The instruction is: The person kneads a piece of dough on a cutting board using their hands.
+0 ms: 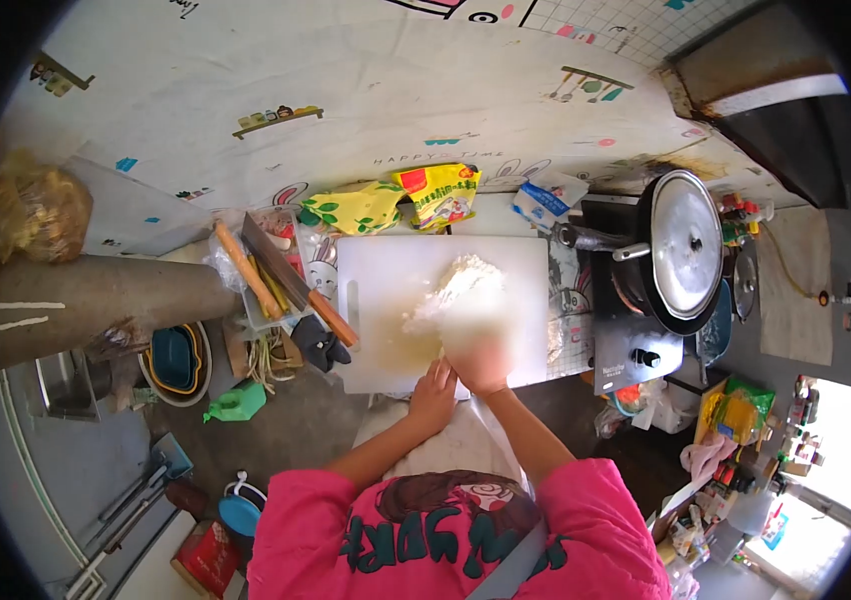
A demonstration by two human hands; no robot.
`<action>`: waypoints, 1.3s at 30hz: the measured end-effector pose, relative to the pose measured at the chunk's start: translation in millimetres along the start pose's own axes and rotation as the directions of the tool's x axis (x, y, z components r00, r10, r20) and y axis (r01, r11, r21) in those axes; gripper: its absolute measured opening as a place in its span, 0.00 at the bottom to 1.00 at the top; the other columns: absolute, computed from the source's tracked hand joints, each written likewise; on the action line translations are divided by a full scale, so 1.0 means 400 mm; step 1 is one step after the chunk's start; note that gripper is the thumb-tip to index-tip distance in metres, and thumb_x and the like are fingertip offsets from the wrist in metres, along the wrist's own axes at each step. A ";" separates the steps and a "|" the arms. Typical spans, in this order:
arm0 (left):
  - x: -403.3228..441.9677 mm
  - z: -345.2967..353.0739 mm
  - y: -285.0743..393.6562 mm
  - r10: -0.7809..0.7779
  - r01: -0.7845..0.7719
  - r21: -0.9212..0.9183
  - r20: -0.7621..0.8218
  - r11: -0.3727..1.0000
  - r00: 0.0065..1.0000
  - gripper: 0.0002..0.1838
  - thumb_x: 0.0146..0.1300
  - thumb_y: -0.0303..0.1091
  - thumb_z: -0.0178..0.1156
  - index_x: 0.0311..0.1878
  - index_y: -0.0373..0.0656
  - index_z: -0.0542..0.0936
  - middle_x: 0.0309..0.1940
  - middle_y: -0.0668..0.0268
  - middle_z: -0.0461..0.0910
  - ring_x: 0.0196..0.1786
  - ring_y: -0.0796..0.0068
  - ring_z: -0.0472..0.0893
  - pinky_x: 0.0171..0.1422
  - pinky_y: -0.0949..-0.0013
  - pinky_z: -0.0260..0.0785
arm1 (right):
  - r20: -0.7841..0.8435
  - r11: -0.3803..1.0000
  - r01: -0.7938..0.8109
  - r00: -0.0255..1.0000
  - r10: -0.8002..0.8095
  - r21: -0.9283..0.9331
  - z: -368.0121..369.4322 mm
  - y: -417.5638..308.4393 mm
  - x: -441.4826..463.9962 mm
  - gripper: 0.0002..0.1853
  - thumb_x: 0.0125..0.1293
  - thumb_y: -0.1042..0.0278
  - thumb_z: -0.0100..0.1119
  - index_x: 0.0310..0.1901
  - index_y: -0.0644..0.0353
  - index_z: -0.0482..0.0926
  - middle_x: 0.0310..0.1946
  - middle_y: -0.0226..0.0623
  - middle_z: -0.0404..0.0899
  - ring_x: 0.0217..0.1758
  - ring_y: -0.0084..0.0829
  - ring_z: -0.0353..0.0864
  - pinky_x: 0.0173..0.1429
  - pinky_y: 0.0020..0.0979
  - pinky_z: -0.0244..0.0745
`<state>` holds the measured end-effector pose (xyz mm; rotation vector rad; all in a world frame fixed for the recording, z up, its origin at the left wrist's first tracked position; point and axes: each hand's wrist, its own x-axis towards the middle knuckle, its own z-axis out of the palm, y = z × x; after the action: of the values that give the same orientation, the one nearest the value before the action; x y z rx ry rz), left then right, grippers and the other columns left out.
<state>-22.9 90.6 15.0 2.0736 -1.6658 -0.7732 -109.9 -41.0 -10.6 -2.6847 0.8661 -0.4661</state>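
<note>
On a white cutting board [376, 270] lies a heap of white, crumbly or chopped food [471, 282], spread toward the lower left. My left hand [434, 390] rests near the board's front edge, its fingers close together beside my other wrist; whether it holds anything is hidden. My right hand [478, 360] is over the front part of the board, just below the heap. A pale blur covers its upper part, so its fingers and anything in them cannot be made out.
Left of the board, a cleaver [281, 265] with a wooden handle and a rolling pin [246, 268] lie across a container. Yellow packets [438, 198] stand behind. At right, a lidded pan [686, 245] sits on a stove [626, 365]. A large pipe [106, 305] runs at left.
</note>
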 end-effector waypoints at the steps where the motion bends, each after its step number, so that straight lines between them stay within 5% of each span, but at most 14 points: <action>1: 0.003 0.009 -0.007 -0.001 0.000 0.026 0.016 1.000 1.000 0.38 0.49 0.36 0.64 0.64 0.32 0.64 0.67 0.47 0.58 0.68 0.48 0.60 0.64 0.52 0.62 | 0.036 0.998 -0.045 0.998 0.046 -0.046 0.019 -0.004 -0.003 0.14 0.55 0.55 0.63 0.26 0.57 0.77 0.26 0.37 0.78 0.31 0.42 0.77 0.34 0.44 0.70; 5: 0.009 0.023 -0.013 -0.063 0.042 0.200 0.097 0.979 0.993 0.44 0.50 0.45 0.65 0.66 0.30 0.61 0.69 0.45 0.56 0.71 0.48 0.56 0.67 0.45 0.55 | 0.014 0.997 -0.041 0.999 0.042 -0.066 0.043 -0.002 0.011 0.15 0.58 0.51 0.60 0.35 0.55 0.76 0.30 0.38 0.78 0.35 0.43 0.77 0.39 0.45 0.70; 11: 0.077 -0.006 0.004 -0.173 0.138 0.184 0.192 0.973 0.966 0.49 0.52 0.54 0.64 0.70 0.32 0.57 0.73 0.49 0.48 0.73 0.49 0.53 0.70 0.42 0.49 | 0.151 0.987 -0.155 0.977 0.148 0.036 0.052 0.019 0.082 0.12 0.60 0.55 0.57 0.36 0.54 0.75 0.35 0.41 0.78 0.40 0.45 0.76 0.43 0.47 0.69; 20: 0.115 0.022 -0.004 -0.248 0.218 0.211 0.125 0.953 0.961 0.52 0.50 0.58 0.64 0.70 0.32 0.57 0.72 0.48 0.51 0.70 0.48 0.57 0.70 0.40 0.47 | 0.216 0.990 -0.057 0.976 0.027 0.130 0.035 0.059 0.179 0.12 0.56 0.54 0.58 0.36 0.51 0.75 0.36 0.34 0.75 0.41 0.39 0.74 0.44 0.43 0.69; 23: 0.119 0.033 -0.014 -0.203 0.194 0.169 0.038 0.966 0.978 0.54 0.49 0.55 0.67 0.71 0.32 0.53 0.71 0.46 0.52 0.68 0.46 0.57 0.68 0.39 0.49 | 0.225 0.997 -0.016 0.974 -0.001 0.074 0.026 0.064 0.209 0.09 0.50 0.61 0.60 0.34 0.51 0.77 0.38 0.29 0.76 0.44 0.33 0.73 0.47 0.37 0.67; 29: 0.129 -0.007 -0.004 -0.194 0.187 0.216 0.014 0.958 0.981 0.53 0.50 0.48 0.67 0.72 0.35 0.49 0.71 0.47 0.52 0.65 0.49 0.63 0.67 0.43 0.52 | 0.199 0.998 -0.034 0.980 0.025 0.044 0.035 0.061 0.215 0.08 0.55 0.59 0.56 0.34 0.50 0.78 0.38 0.27 0.75 0.47 0.32 0.71 0.51 0.36 0.65; 32: 0.133 -0.041 -0.004 -0.248 0.248 0.009 0.052 0.969 0.967 0.46 0.52 0.39 0.66 0.72 0.37 0.53 0.69 0.48 0.56 0.65 0.49 0.64 0.67 0.47 0.54 | 0.156 0.997 -0.070 0.986 0.062 0.045 0.034 0.054 0.215 0.08 0.55 0.59 0.58 0.32 0.52 0.79 0.37 0.29 0.75 0.46 0.33 0.72 0.51 0.37 0.66; 39: 0.136 -0.078 -0.042 -0.006 -0.044 -0.239 -0.206 0.970 0.979 0.38 0.51 0.25 0.62 0.67 0.34 0.61 0.60 0.45 0.66 0.62 0.43 0.64 0.66 0.50 0.58 | 0.231 0.967 -0.201 0.959 0.162 0.158 -0.045 0.015 0.167 0.10 0.56 0.58 0.59 0.30 0.56 0.80 0.38 0.34 0.78 0.49 0.39 0.73 0.57 0.41 0.63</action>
<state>17.4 40.1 19.2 1.8944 -1.4036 -0.6921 -68.4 -89.0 18.1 -2.4083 0.9466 -0.1945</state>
